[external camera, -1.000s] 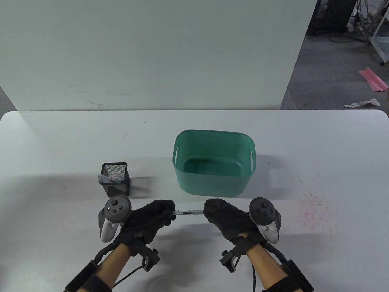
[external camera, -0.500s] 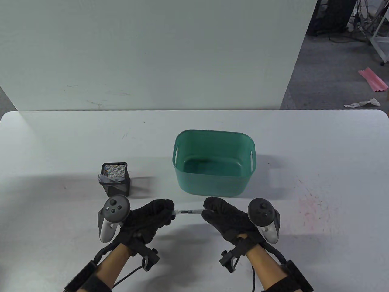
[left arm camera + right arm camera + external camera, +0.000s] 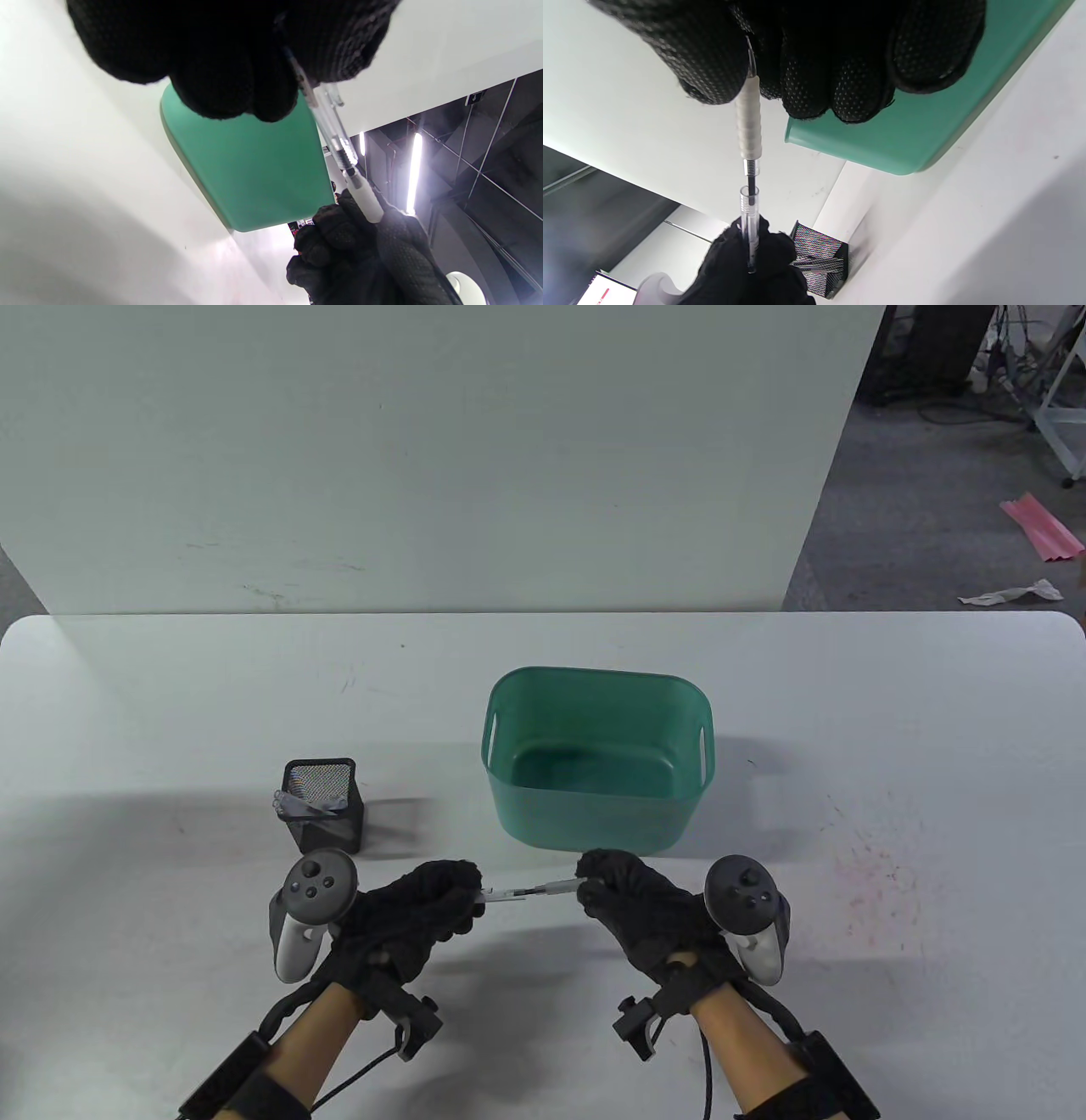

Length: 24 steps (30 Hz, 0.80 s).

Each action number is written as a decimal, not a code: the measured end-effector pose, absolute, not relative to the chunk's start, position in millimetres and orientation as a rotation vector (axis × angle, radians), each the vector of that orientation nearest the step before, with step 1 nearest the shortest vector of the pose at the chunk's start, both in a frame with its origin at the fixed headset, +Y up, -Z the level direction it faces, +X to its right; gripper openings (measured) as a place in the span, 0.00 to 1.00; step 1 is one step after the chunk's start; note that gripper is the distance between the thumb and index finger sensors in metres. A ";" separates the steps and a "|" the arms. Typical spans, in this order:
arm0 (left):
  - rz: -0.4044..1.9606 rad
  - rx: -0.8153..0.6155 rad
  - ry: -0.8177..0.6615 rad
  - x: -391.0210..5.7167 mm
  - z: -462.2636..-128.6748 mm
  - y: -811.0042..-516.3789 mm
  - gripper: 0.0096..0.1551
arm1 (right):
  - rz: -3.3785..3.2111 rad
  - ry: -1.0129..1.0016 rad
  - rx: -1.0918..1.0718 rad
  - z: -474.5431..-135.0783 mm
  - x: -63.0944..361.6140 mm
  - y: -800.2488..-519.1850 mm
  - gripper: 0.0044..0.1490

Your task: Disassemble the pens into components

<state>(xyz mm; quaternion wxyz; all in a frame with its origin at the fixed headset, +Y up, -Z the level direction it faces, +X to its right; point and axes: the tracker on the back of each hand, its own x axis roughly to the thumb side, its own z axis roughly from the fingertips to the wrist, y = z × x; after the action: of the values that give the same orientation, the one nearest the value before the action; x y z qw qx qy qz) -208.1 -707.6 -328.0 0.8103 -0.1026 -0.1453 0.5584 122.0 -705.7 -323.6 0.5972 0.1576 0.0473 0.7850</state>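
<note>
The pen (image 3: 528, 891) spans the gap between 2 gloved hands: left hand (image 3: 416, 912) grips the clear barrel (image 3: 749, 220), right hand (image 3: 632, 903) pinches the white grip section (image 3: 748, 127) (already parted, refill showing). Best pull straight along the axis, without bending the refill.

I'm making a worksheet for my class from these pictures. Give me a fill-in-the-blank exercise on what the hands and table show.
1. Both hands, left hand and right hand, grip one ____ between them.
2. The right hand pinches the pen's white ____ section, with a gap showing the black refill between it and the clear barrel.
3. The bin behind the hands is ____ in colour.
4. The black mesh cup stands to the bin's ____.

Missing words: pen; grip; green; left
</note>
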 end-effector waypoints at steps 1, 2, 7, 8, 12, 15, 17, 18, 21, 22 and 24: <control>1.194 -0.219 -0.308 -209.0 -328.4 -707.9 0.22 | 1.818 0.104 0.362 -323.4 122.8 -704.9 0.30; 1.203 -0.220 -0.303 -210.2 -328.9 -708.5 0.22 | 1.817 0.097 0.362 -323.5 123.3 -704.4 0.30; 1.247 -0.244 -0.298 -211.5 -330.1 -711.3 0.22 | 1.834 0.103 0.373 -323.2 123.3 -704.4 0.31; 1.247 -0.247 -0.299 -211.5 -330.2 -711.3 0.22 | 1.826 0.104 0.372 -323.3 123.4 -704.3 0.31; 1.280 -0.265 -0.287 -213.8 -331.4 -713.1 0.22 | 1.802 0.096 0.372 -323.0 124.0 -703.3 0.30; 1.283 -0.268 -0.275 -216.3 -332.8 -714.5 0.22 | 1.779 0.064 0.379 -322.4 125.2 -700.7 0.30; 1.301 -0.280 -0.270 -217.3 -333.5 -715.8 0.22 | 1.768 0.049 0.383 -321.9 125.7 -698.8 0.30; 1.311 -0.281 -0.265 -218.0 -333.8 -716.3 0.22 | 1.762 0.040 0.388 -321.7 126.1 -697.5 0.30; 1.307 -0.278 -0.261 -219.3 -334.3 -716.1 0.22 | 1.749 0.013 0.384 -321.1 129.0 -693.8 0.30; 1.308 -0.278 -0.259 -219.7 -334.4 -716.1 0.22 | 1.745 0.007 0.382 -321.1 129.9 -693.0 0.30; 1.325 -0.277 -0.252 -221.4 -334.5 -715.9 0.22 | 1.734 -0.016 0.373 -321.6 134.8 -689.3 0.30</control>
<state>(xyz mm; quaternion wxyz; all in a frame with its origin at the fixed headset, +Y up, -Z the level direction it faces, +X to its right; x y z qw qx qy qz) -221.4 -715.9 -334.5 0.7721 -0.1280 -0.1163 0.6116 134.8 -689.3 -321.6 0.6317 0.1628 -0.0069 0.7579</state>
